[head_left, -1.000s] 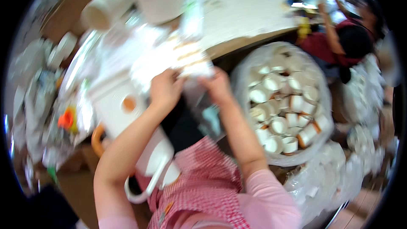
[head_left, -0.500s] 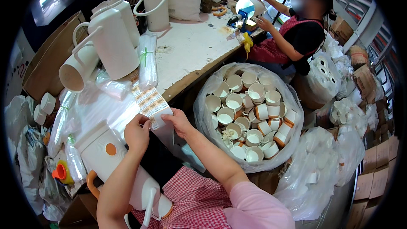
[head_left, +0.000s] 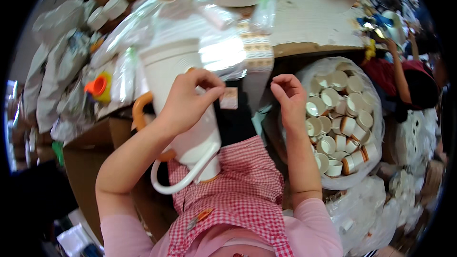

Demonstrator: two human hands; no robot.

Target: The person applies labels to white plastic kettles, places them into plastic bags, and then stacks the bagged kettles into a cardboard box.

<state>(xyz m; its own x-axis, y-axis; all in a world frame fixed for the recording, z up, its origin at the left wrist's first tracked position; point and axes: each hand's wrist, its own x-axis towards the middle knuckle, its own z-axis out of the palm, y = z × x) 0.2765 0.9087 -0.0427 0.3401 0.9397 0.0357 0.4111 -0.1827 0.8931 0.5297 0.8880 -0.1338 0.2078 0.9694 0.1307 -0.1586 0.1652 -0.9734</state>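
The white jug [head_left: 199, 131] lies directly beneath the left hand [head_left: 190, 96] and its forearm, its long axis running from beyond that hand back toward the lap and slanting slightly rightward. The left hand is much the nearer; the right hand [head_left: 291, 96] hangs well apart from the jug, across a dark gap.

The left thumb and forefinger pinch a small, square paper sticker [head_left: 229, 99], just right of the jug's side. The right fingers curl loosely, with nothing showing between them.

The jug looks smooth and hard, tapering toward the lap, with a rounded brown handle [head_left: 139, 110] left of the left hand and a glossy white hoop [head_left: 165, 190] nearer the body. Beyond the hands, a flat printed sheet [head_left: 257, 51] lies beside shiny, crinkled plastic film [head_left: 220, 56] on the worktop [head_left: 314, 21]. Right of the right hand, a thin clear bag [head_left: 333, 181] holds cream cups [head_left: 329, 97].
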